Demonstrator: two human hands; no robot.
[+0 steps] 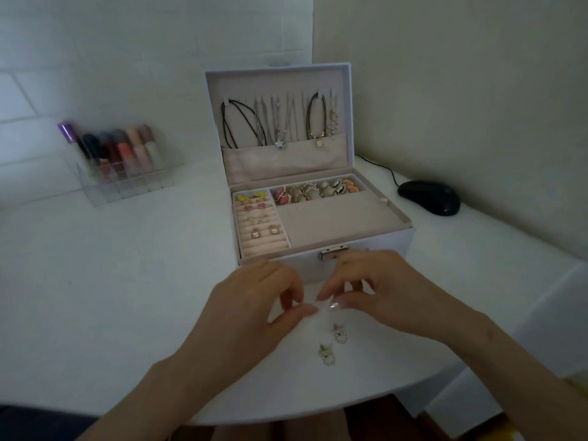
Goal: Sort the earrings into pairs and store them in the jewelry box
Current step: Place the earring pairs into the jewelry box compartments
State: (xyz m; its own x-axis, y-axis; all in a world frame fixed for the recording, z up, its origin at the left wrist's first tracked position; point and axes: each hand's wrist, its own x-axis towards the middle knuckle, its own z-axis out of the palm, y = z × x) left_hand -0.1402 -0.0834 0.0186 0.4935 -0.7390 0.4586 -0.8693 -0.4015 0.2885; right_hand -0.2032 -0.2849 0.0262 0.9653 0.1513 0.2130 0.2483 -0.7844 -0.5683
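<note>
A white jewelry box (375, 246) stands open on the table, necklaces hanging in its lid. Its left ring-roll compartment (261, 224) holds several earring pairs; a back compartment holds more jewelry (315, 190). Two matching gold-and-white earrings lie on the table near me, one (339, 333) above the other (327, 354). My left hand (254, 310) and my right hand (381, 291) meet fingertip to fingertip just in front of the box, above those earrings. They pinch something small and pale between them; I cannot make out what it is.
A clear organizer with several lipsticks (124, 160) stands at the back left. A black computer mouse (429, 196) with its cable lies right of the box. The white table's rounded edge (286, 418) curves close to me. Walls stand behind and to the right.
</note>
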